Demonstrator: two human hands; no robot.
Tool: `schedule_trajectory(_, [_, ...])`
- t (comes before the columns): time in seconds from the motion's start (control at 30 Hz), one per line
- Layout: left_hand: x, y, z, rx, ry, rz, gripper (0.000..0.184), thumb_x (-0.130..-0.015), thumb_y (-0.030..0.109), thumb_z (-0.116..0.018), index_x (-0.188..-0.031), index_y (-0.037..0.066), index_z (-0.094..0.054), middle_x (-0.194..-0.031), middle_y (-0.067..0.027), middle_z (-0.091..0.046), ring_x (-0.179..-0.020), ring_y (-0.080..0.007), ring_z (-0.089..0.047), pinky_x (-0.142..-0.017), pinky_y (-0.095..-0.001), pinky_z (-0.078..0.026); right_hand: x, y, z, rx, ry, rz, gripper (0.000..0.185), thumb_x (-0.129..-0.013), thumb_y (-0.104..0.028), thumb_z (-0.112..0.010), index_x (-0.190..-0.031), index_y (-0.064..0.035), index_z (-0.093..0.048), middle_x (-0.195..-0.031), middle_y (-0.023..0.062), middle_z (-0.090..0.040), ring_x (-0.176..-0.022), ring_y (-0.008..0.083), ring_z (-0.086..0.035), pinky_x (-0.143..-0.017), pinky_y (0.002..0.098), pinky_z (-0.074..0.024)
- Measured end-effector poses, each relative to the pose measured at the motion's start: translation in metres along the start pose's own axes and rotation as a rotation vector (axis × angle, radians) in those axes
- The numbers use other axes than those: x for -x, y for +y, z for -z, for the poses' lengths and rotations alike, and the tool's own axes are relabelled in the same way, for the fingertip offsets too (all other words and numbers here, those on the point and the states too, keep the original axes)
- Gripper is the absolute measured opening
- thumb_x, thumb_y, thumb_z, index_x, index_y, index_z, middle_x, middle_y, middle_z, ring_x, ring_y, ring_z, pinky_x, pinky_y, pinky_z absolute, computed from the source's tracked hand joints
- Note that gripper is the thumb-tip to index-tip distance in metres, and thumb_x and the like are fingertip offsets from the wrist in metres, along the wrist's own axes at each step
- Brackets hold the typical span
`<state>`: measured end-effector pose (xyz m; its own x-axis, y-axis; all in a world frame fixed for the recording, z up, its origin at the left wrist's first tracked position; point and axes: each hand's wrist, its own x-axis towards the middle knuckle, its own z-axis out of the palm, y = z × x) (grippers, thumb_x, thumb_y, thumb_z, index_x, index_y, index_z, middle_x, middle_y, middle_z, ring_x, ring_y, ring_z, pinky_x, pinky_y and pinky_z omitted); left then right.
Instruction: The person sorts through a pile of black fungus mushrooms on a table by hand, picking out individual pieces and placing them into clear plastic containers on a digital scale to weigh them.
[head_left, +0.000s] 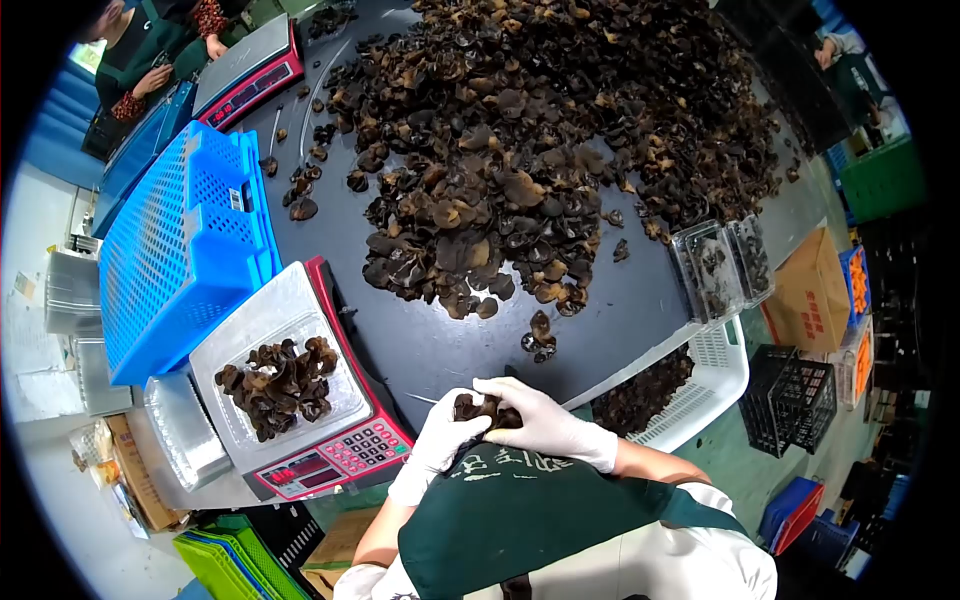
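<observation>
In white gloves, my left hand (442, 440) and my right hand (548, 425) meet at the table's near edge, in front of my green apron (510, 510). Dark wood ear mushroom (484, 408) shows between them, gripped by the fingers of both. Just beyond my hands lie a few loose wood ear pieces (539, 338). To the left, a scale (240, 355) with a red body bears a clear plastic tray (262, 338) filled with wood ear mushrooms (280, 385). A large heap of wood ear mushrooms (540, 150) covers the far part of the dark table (400, 340).
A blue perforated crate (180, 250) and stacked clear trays (185, 430) stand left. On the right are filled clear boxes (708, 270), a white basket (715, 375) below the table edge and black crates (790, 400). Other people's hands (215, 47) show at the far left and far right.
</observation>
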<state>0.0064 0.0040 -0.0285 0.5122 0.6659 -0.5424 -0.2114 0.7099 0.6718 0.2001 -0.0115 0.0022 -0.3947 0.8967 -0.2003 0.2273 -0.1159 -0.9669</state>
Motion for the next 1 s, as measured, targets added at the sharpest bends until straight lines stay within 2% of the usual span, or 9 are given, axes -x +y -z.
schedule_trajectory(0.2, [-0.003,-0.003,0.01,0.07,0.18,0.107,0.023,-0.087,0.009,-0.065,-0.106,0.004,-0.053,-0.085,-0.0059,-0.06,-0.062,-0.0104,-0.058,-0.049,-0.0214,-0.046,-0.003,-0.017,0.03,-0.04,0.23,-0.078,0.044,-0.077,-0.005,-0.071,-0.12,-0.0043,-0.06,-0.113,0.009,-0.059,-0.091,0.0154,-0.061,-0.081,0.0279,-0.0506])
schedule_trajectory(0.3, [0.0,0.012,-0.003,0.117,0.266,0.117,0.023,-0.088,0.011,-0.065,-0.106,0.005,-0.052,-0.082,-0.0027,-0.057,-0.06,-0.0084,-0.054,-0.048,-0.0204,-0.044,-0.007,0.003,0.054,0.298,0.452,-0.052,0.039,-0.078,-0.01,-0.068,-0.116,-0.0101,-0.061,-0.103,0.0088,-0.062,-0.084,0.0232,-0.064,-0.076,0.0309,-0.0517])
schedule_trajectory(0.43, [0.0,0.012,-0.004,0.134,0.218,0.107,0.024,-0.09,0.01,-0.063,-0.11,0.005,-0.052,-0.081,-0.0018,-0.054,-0.062,-0.0094,-0.052,-0.048,-0.0221,-0.042,-0.012,0.014,0.067,0.702,0.48,-0.048,0.029,-0.078,-0.016,-0.065,-0.106,-0.0111,-0.063,-0.097,0.0086,-0.06,-0.09,0.0285,-0.062,-0.077,0.0349,-0.0515])
schedule_trajectory(0.63, [0.043,0.056,-0.016,-0.069,0.181,-0.009,0.019,-0.087,0.003,-0.062,-0.105,0.005,-0.055,-0.074,-0.0023,-0.057,-0.06,-0.0087,-0.053,-0.049,-0.0222,-0.043,-0.027,0.035,0.074,0.731,0.531,-0.081,0.012,-0.078,-0.012,-0.064,-0.088,-0.0059,-0.065,-0.088,0.0111,-0.063,-0.084,0.0297,-0.063,-0.074,0.0353,-0.051])
schedule_trajectory(0.7, [0.077,0.087,-0.018,-0.34,0.436,-0.241,0.022,-0.081,0.001,-0.069,-0.1,0.004,-0.06,-0.076,-0.0027,-0.06,-0.062,-0.01,-0.057,-0.056,-0.0246,-0.047,-0.033,0.024,0.077,0.612,0.523,-0.046,0.013,-0.078,-0.009,-0.065,-0.09,-0.0046,-0.065,-0.09,0.0132,-0.064,-0.085,0.0293,-0.064,-0.075,0.0339,-0.0511])
schedule_trajectory(0.8, [0.104,0.115,0.018,-0.808,0.954,-0.915,0.022,-0.078,-0.007,-0.064,-0.096,0.005,-0.064,-0.09,-0.006,-0.063,-0.075,-0.0116,-0.059,-0.068,-0.025,-0.049,-0.053,-0.024,0.065,0.477,0.427,0.085,0.016,-0.078,-0.006,-0.066,-0.093,-0.0033,-0.065,-0.091,0.0122,-0.065,-0.085,0.0277,-0.064,-0.077,0.0329,-0.0512])
schedule_trajectory(0.87, [0.108,0.115,0.078,-0.595,1.242,-0.908,0.024,-0.08,-0.009,-0.061,-0.1,0.005,-0.062,-0.09,-0.003,-0.06,-0.076,-0.0101,-0.054,-0.069,-0.0235,-0.045,-0.072,-0.045,0.052,0.44,0.305,0.291,0.018,-0.078,-0.006,-0.066,-0.096,-0.0037,-0.065,-0.092,0.0096,-0.065,-0.087,0.0261,-0.064,-0.08,0.0326,-0.0514])
schedule_trajectory(0.93, [0.109,0.132,0.123,-0.702,1.242,-0.949,0.024,-0.08,-0.009,-0.059,-0.099,0.005,-0.061,-0.094,-0.0033,-0.06,-0.079,-0.0103,-0.055,-0.071,-0.0232,-0.045,-0.095,-0.064,0.035,0.441,0.195,0.429,0.019,-0.078,-0.007,-0.066,-0.096,-0.0059,-0.066,-0.098,0.0097,-0.066,-0.092,0.0267,-0.064,-0.083,0.034,-0.0511])
schedule_trajectory(1.0, [0.107,0.145,0.148,-1.117,1.165,-0.955,0.028,-0.075,-0.007,-0.062,-0.101,0.005,-0.061,-0.099,-0.0086,-0.06,-0.094,-0.0207,-0.058,-0.081,-0.0311,-0.047,-0.117,-0.083,0.011,0.449,0.122,0.555,0.017,-0.078,-0.009,-0.065,-0.096,-0.0077,-0.067,-0.101,0.0086,-0.066,-0.096,0.0266,-0.063,-0.085,0.0356,-0.0505])
